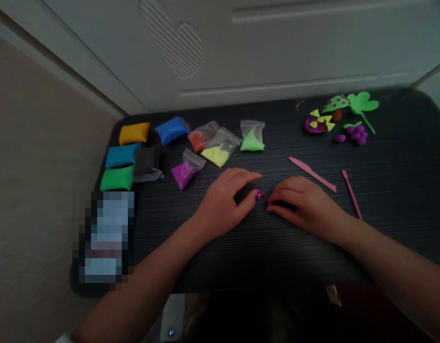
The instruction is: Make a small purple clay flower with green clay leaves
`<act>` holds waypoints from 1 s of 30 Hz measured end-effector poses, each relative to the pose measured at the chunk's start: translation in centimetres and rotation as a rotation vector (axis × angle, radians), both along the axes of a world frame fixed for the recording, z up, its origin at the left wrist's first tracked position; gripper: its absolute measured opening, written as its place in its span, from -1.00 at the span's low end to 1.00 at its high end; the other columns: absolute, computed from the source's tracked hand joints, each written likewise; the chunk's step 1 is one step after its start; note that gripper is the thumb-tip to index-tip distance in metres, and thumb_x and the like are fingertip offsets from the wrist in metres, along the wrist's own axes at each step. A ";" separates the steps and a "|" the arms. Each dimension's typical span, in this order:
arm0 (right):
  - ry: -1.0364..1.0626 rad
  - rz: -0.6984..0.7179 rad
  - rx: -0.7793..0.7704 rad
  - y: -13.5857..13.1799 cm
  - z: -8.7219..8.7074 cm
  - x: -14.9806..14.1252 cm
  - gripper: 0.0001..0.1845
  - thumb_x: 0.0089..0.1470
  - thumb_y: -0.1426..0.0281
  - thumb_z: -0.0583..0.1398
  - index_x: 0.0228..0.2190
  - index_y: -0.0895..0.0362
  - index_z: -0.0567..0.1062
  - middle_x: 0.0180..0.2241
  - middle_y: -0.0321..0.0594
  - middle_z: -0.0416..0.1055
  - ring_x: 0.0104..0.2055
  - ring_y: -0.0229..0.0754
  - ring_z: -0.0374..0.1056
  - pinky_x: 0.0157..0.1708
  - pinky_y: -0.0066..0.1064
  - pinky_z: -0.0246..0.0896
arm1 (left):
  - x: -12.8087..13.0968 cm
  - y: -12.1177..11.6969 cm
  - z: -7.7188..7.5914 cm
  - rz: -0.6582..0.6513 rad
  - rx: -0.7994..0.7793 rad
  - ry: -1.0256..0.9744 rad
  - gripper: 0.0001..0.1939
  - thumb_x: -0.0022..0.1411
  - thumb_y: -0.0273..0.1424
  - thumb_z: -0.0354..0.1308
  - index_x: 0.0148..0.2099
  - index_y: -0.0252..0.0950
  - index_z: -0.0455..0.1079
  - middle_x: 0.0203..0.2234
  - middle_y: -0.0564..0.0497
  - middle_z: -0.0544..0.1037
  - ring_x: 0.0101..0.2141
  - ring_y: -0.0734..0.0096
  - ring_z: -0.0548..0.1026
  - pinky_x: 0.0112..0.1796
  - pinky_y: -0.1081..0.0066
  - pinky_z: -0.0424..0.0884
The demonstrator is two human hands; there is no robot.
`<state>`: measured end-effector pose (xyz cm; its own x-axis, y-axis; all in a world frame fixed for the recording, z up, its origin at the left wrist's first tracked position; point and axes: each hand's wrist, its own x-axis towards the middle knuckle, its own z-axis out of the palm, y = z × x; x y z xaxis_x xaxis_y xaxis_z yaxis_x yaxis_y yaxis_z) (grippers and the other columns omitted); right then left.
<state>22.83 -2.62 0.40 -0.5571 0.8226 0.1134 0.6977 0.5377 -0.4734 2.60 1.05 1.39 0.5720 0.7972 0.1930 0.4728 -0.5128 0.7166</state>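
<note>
A tiny purple clay flower (260, 195) with a yellow centre lies on the dark table. My left hand (229, 202) is open around its left side, the thumb tip at the petals and the fingers spread apart above. To the right, my right hand (303, 205) pinches a small purple clay piece (269, 204) between thumb and fingertips, a short gap away from the flower. Beyond my right hand lie a pink plastic knife (312, 174) and a thin pink modelling tool (352, 194).
Bags of purple (183, 176), yellow (216, 155), orange (197, 140) and light green clay (252, 141) stand mid-table. Several fuller packs, one blue (172, 130), sit left, above a blurred phone (107, 236). Clay grapes (356, 134), a purple dish (309, 126) and a green flower (363, 103) are back right.
</note>
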 end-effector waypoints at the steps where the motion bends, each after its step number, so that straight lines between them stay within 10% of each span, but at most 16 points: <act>1: -0.010 -0.001 -0.002 0.1 0.0 0.0 -0.82 0.05 0.34 0.09 -0.30 0.12 0.44 -0.33 -0.18 0.41 -0.24 -0.17 0.29 -0.23 -0.26 0.15 | 0.0 0.0 -0.4 -0.012 0.006 -0.009 -0.69 0.12 -0.47 0.01 -0.05 -0.31 0.30 -0.19 -0.06 0.44 -0.15 0.38 0.36 -0.11 0.31 0.27; 30: -0.036 -0.074 0.010 -0.1 0.2 -0.2 -0.81 -0.07 0.44 0.20 -0.30 0.12 0.41 -0.30 -0.21 0.38 -0.27 -0.17 0.27 -0.28 -0.28 0.19 | -0.4 0.3 -1.4 -0.146 -0.004 0.142 -0.60 0.11 -0.45 0.02 0.04 -0.21 0.22 -0.23 0.02 0.47 -0.17 0.29 0.32 -0.15 0.29 0.16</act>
<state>22.58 -2.72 0.59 -0.4986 0.8607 0.1026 0.7524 0.4885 -0.4420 2.24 1.35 -0.02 0.7027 0.7046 0.0987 0.4904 -0.5802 0.6502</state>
